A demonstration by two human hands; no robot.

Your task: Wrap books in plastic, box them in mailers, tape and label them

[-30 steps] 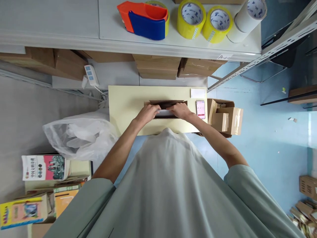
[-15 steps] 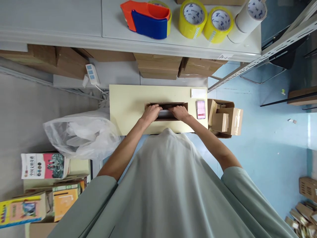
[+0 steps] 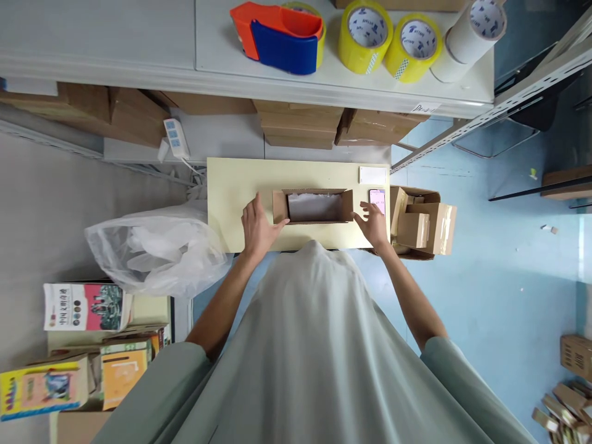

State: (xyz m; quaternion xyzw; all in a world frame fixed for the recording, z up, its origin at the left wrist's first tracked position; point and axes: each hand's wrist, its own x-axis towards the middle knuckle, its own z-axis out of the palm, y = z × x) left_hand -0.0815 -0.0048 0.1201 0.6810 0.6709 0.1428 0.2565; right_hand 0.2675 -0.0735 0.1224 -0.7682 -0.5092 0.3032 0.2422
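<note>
**Open carton between two spread hands**

A clear plastic bag [image 3: 160,254] lies left of the left hand [image 3: 259,233], which is open and empty, thumb at the near rim of the open carton [image 3: 280,206]. That carton sits on the bench [image 3: 234,191] between the hands, a pale item [image 3: 314,208] inside. The right hand [image 3: 374,228] is loosely spread, holding nothing, by the carton's right end; a phone [image 3: 378,197] lies just beyond.

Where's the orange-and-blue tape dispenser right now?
In the head view, the orange-and-blue tape dispenser sits on the grey shelf at the top, just left of the yellow tape rolls.
</note>
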